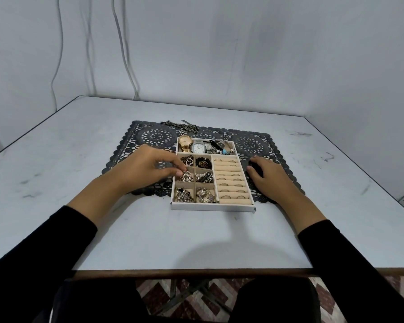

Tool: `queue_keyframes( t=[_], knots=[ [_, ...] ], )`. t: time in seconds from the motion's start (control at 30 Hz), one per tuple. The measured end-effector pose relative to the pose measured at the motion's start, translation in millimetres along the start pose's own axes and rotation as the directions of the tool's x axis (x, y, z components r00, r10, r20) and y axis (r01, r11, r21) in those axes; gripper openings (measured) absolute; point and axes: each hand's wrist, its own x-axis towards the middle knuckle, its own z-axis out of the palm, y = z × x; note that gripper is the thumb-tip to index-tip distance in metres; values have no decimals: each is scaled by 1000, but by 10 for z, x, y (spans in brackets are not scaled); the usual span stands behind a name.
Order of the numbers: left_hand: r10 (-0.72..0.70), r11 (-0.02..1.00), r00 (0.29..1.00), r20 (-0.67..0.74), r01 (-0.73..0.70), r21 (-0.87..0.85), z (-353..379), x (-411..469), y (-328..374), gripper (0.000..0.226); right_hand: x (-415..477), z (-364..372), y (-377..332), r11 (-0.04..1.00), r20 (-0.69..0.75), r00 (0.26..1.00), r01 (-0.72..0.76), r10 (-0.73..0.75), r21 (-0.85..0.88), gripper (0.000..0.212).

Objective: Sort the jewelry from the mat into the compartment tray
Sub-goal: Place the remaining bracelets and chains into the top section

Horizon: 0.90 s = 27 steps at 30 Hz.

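A white compartment tray [211, 207] sits on a dark lace mat [154, 136]. Its back row holds watches [197, 146] and bracelets, its right side has beige ring rolls [231, 183] with rings, and its left squares hold tangled silver and dark pieces. My left hand [147, 167] reaches over the tray's left edge, its fingertips pinching a silver piece [186, 176] in the middle-left compartment. My right hand [269, 180] rests on the mat beside the tray's right wall, fingers loosely curled and holding nothing. A chain necklace [182, 127] lies on the mat's far edge.
The grey table [79, 141] stands against a pale wall, with cables [126, 54] hanging behind. The table's brown front edge [191, 272] is close to my body. A patterned floor shows below.
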Motion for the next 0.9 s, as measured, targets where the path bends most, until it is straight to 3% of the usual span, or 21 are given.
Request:
queue_keyframes(
  t=[0.3, 0.47, 0.57, 0.7, 0.9],
  knots=[
    [-65, 996, 998, -23, 63, -69, -5, -6, 22, 18, 9, -12, 3, 1000, -1, 1000, 2, -2, 12, 38],
    [-52, 998, 987, -150, 55, 16, 17, 34, -77, 17, 38, -53, 0, 998, -20, 999, -30, 31, 46, 35],
    [-109, 991, 977, -185, 122, 59, 16, 111, -172, 24, 110, -72, 30, 995, -52, 997, -56, 60, 79, 33],
    [-250, 946, 962, -112, 267, 186, 18, 259, -415, 37, 269, -71, 93, 994, -64, 996, -53, 59, 99, 34],
    [-383, 888, 923, 32, 358, 287, -24, 544, -760, 49, 639, -39, 164, 988, -39, 997, -64, 70, 140, 32]
  ],
)
